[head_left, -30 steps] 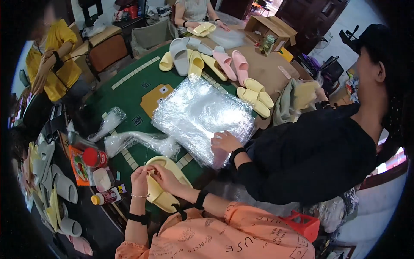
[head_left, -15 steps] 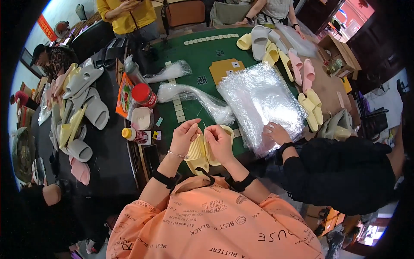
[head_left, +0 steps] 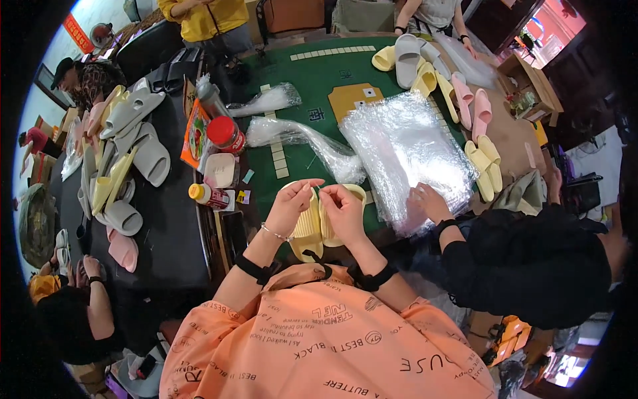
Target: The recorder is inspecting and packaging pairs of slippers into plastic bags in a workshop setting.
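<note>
My left hand [head_left: 290, 207] and my right hand [head_left: 343, 211] hold a pair of pale yellow slippers [head_left: 314, 226] side by side at the near edge of the green table [head_left: 312, 93]. The fingertips of both hands pinch together at the top between the two slippers, on something too small to make out. A stack of clear plastic bags [head_left: 407, 149] lies just right of my hands, and another person's hand [head_left: 428, 201] rests on its near corner.
A crumpled clear bag [head_left: 299, 136] lies beyond my hands. Yellow, grey and pink slippers [head_left: 438, 73] sit at the table's far right. More grey and yellow slippers [head_left: 123, 156] pile on the dark surface at left, near a red-lidded jar [head_left: 226, 135]. People sit around.
The view has swung so my hands and the slippers sit nearer the middle. Both hands have come together at the top of the yellow slippers, fingertips pinching.
</note>
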Motion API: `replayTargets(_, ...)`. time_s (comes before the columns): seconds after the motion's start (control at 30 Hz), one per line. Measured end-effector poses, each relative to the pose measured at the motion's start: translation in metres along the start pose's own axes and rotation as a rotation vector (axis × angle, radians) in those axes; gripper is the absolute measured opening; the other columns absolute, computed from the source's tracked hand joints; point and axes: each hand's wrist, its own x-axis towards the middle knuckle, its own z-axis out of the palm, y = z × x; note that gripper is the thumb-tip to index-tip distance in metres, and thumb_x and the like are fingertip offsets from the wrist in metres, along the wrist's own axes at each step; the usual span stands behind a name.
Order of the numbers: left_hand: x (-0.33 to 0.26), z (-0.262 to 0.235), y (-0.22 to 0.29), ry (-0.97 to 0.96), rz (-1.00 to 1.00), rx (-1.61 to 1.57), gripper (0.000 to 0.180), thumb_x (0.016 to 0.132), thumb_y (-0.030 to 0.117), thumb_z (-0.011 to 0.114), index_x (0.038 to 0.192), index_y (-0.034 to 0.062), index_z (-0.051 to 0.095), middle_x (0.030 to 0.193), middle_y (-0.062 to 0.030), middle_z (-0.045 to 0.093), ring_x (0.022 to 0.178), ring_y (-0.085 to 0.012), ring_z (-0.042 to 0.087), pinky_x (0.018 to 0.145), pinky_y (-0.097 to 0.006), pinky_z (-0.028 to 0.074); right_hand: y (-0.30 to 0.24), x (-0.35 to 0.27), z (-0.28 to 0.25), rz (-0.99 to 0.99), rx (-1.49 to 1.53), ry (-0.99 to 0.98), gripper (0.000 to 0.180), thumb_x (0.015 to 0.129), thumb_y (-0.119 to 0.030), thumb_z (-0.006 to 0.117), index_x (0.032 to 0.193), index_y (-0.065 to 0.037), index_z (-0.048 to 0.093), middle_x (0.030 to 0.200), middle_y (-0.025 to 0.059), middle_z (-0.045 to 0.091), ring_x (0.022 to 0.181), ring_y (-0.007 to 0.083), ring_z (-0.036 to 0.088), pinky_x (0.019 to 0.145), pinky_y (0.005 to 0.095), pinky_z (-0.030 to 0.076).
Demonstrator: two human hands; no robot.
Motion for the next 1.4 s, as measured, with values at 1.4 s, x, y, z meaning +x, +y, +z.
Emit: replayTargets(1.4,-0.009,-0.010,-0.014,0.148,0.054,-0.241,0.016,0.088,0.014,0.043,0.085,0.0006,0.053,0.061,0.0044,0.037,0.053,-0.0041,0.031,0.051,-0.018,0.027,0.006,-0.009,0.015,-0.036,0.072,-0.019,0.009,0.079,-0.009,0.055,0.076,-0.001,0.055,0.058,-0.0049,0.047,0.053,0.0013,0.039,0.047,0.0174,0.032)
